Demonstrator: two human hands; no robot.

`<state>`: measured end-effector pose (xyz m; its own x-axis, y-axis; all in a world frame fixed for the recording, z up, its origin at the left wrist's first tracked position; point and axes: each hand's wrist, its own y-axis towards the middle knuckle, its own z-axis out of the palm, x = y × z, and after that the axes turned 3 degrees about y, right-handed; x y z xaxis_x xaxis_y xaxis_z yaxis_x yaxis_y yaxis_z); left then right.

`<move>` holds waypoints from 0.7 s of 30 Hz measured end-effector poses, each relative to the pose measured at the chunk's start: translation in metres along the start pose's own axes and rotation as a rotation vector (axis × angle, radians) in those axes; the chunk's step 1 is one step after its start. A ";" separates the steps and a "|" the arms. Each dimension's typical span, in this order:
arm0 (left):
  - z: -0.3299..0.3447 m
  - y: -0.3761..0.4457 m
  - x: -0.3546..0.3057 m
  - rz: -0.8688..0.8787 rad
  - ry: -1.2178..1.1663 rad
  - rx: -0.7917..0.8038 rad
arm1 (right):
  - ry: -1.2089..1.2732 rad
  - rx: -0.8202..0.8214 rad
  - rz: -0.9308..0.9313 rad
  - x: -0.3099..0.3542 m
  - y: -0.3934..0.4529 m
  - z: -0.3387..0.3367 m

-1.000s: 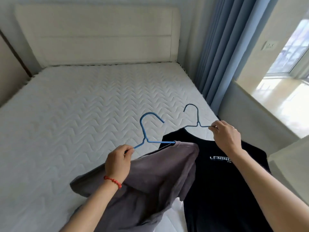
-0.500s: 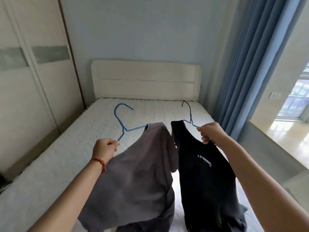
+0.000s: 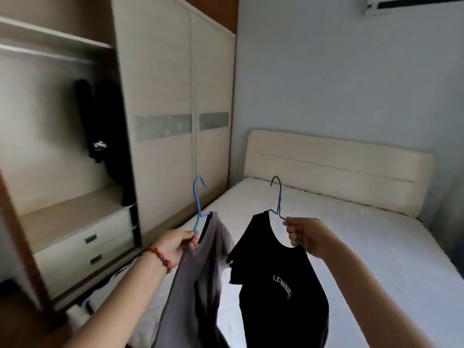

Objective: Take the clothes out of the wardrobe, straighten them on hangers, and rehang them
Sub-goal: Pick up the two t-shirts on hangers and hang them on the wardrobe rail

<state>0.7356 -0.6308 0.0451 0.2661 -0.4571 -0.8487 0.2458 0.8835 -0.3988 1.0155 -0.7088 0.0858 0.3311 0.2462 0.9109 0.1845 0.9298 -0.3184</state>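
Note:
My left hand (image 3: 175, 246) grips the lower arm of a bright blue wire hanger (image 3: 198, 199), and a grey shirt (image 3: 198, 277) hangs from it, slipped to one side. My right hand (image 3: 305, 236) grips a darker blue wire hanger (image 3: 278, 197) that carries a black T-shirt (image 3: 276, 277) with white lettering on the chest. Both garments hang in the air in front of me, side by side, hooks pointing up. The open wardrobe bay (image 3: 57, 126) lies to the left, with a rail (image 3: 45, 54) near its top and dark clothes (image 3: 103, 126) hanging at its right side.
Two drawers (image 3: 85, 249) sit at the bottom of the open bay. Closed sliding wardrobe doors (image 3: 175, 116) stand between the bay and the bed. The white mattress (image 3: 351, 242) and cream headboard (image 3: 334, 167) fill the right. An air conditioner (image 3: 411, 3) is mounted at the top right.
The view has swung left from the bed and window to the wardrobe. Both hangers, still held, have been lifted off the mattress and turned upright, and the shirts now hang free.

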 end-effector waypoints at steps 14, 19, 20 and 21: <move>-0.159 -0.088 -0.066 0.398 -0.191 -0.497 | -0.094 0.451 -0.053 -0.034 0.048 0.229; -0.240 -0.084 -0.102 0.458 -0.198 -0.550 | -0.072 0.509 -0.013 -0.049 0.080 0.315; -0.256 -0.081 -0.110 0.453 -0.198 -0.560 | -0.064 0.505 -0.007 -0.053 0.088 0.331; -0.271 -0.077 -0.117 0.445 -0.199 -0.571 | -0.054 0.499 -0.001 -0.056 0.096 0.348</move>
<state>0.4326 -0.6179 0.0807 0.4039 -0.0068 -0.9148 -0.4317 0.8802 -0.1971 0.6927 -0.5379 0.0954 0.2807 0.2470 0.9275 -0.2846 0.9443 -0.1653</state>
